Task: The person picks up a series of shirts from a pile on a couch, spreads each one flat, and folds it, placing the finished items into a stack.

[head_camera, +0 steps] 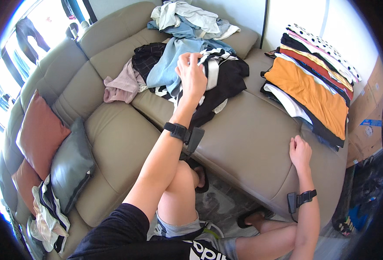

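My left hand reaches over a heap of loose clothes, its fingers closed on a black-and-white striped garment. Directly around it lie a light blue denim garment and a black garment. A dark checked cloth and a dusty pink garment spread out to the left. My right hand rests on the seat in a loose fist, holding nothing. Just beyond it is a row of folded clothes, with a mustard-yellow piece near the front and a polka-dot one at the far end.
The clothes lie on a taupe leather sofa. White and grey-blue garments are piled at its back corner. To the left are a rust cushion, a dark grey cushion and crumpled clothes. Cardboard boxes stand at right.
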The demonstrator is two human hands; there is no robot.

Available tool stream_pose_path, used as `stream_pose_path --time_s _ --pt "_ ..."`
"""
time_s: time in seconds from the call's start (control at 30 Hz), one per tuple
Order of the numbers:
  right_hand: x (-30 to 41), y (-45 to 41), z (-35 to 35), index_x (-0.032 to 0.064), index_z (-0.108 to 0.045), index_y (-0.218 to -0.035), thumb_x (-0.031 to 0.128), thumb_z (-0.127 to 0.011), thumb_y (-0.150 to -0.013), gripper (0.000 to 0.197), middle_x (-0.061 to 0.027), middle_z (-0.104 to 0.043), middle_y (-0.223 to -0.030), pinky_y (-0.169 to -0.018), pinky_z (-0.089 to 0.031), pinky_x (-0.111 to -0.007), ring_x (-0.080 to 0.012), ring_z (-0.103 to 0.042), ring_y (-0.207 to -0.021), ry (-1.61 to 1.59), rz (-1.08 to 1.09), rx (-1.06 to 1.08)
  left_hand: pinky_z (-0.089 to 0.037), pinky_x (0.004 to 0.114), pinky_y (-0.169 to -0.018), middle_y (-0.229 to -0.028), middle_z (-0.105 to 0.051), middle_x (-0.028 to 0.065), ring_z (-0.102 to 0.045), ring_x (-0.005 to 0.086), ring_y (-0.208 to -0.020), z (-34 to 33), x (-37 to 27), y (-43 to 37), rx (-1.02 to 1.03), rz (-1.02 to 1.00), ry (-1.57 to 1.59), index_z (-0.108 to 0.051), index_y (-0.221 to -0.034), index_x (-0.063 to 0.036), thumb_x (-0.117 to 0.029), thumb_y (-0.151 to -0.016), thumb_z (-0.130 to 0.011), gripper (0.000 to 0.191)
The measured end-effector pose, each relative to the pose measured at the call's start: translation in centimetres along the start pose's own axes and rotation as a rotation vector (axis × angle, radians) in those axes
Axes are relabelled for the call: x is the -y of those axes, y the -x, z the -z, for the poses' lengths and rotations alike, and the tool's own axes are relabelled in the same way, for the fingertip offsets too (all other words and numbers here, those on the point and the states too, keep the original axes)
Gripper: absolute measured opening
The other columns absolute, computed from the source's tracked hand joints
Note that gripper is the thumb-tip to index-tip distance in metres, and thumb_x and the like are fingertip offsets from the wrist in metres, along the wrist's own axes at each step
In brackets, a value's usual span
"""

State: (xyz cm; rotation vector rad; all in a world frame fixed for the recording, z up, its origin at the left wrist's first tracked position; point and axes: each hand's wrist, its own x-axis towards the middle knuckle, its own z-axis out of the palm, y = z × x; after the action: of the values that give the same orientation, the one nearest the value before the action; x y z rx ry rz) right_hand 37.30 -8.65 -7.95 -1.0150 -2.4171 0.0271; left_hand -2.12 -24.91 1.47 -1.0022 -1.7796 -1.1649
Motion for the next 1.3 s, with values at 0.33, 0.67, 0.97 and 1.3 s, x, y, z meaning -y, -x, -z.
stream_pose_path --time_s 0.33,0.67,0.97,1.3 --pt "0.1 0.5 0.1 0.0044 -0.050 -0.079 0.019 -0.057 -0.092 0.021 -0.0169 -0.062 -0.076 -0.059 -0.046 -0.051 -0.0404 -0.061 -0.069 -0.038 0.019 -0.018 -0.035 0.045 -0.088 -0.106 -0.052 0.0190 -0.046 0.0339 -0.105 -1.5 0.1 2.2 0.336 -0.092 -0.474 -0.070 -0.085 0.0011 -0.023 -0.080 -0.067 0.025" --pt "-0.5 0.7 0.3 0.0042 -0.053 -0.077 0.020 -0.057 -0.091 0.021 -0.0169 -0.062 -0.074 -0.060 -0.048 -0.050 -0.0398 -0.061 -0.068 0.010 0.026 -0.018 -0.046 0.035 -0.065 -0.077 -0.058 0.0114 -0.057 0.0200 -0.071 9.3 -8.9 -12.5 -0.465 0.094 0.542 -0.060 -0.089 0.0019 -0.015 -0.098 -0.056 0.020" --pt "4.0 -1.8 4.1 0.0035 -0.052 -0.101 0.025 -0.068 -0.086 0.031 -0.0145 -0.061 -0.070 -0.060 -0.049 -0.042 -0.0312 -0.062 -0.061 -0.414 -0.114 0.180 -0.038 0.021 -0.055 -0.071 -0.059 -0.0010 -0.051 0.0063 -0.061 11.8 -18.4 -10.6 -0.158 0.056 1.124 -0.064 -0.092 -0.0013 -0.018 -0.101 -0.054 0.022" --pt "15.3 -7.0 11.5 0.0026 -0.045 -0.137 0.029 -0.083 -0.075 0.077 -0.0112 -0.058 -0.112 -0.056 -0.049 -0.025 -0.0102 -0.057 -0.060 -0.990 0.120 0.075 -0.038 0.022 -0.055 -0.071 -0.059 0.0013 -0.051 0.0087 -0.062 11.6 -22.0 -9.2 -0.182 -0.027 1.196 -0.064 -0.092 0.0012 -0.019 -0.098 -0.058 0.022"
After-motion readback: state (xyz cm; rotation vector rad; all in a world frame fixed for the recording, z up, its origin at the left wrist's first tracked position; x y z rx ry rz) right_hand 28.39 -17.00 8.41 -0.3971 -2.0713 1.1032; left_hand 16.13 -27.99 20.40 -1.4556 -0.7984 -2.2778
